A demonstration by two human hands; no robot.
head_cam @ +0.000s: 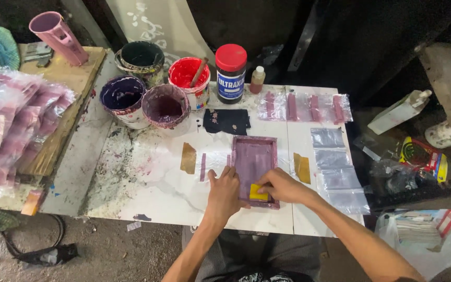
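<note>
Right hand: grip closed on a small yellow squeegee block, pressed to the near end of a rectangular purple-stained printing frame.

Left hand: flat, fingers spread, grip holding nothing; palm on the white marble-patterned worktop, fingertips touching the frame's left near edge.

Frame: one, shallow raised rim, mesh coated in mauve ink, lying flat at the worktop's middle. A clear plastic sheet with one mauve stripe shows from under its left side.

Tape patches: two, brownish-yellow, glossy, one left of the frame, one right of it.

Clear plastic bags, unprinted: a column of about four, shiny, along the right edge.

Clear plastic bags with mauve stripes: one row at the far right; four stripes visible.

Black cloth: one, crumpled, ink-spotted, beyond the frame.

Ink tubs: four round, open. Two hold purple ink, one dark ink, one red ink with a stick standing in it.

Black jar with red lid: one, cylindrical, upright beside the red tub.

Small bottle: one, brown-filled, just right of the jar.

Pink plastic tube: one, hollow, tilted on a wooden board at far left.

Stack of printed bags: many, glossy, pink-tinted, at the left edge.
</note>
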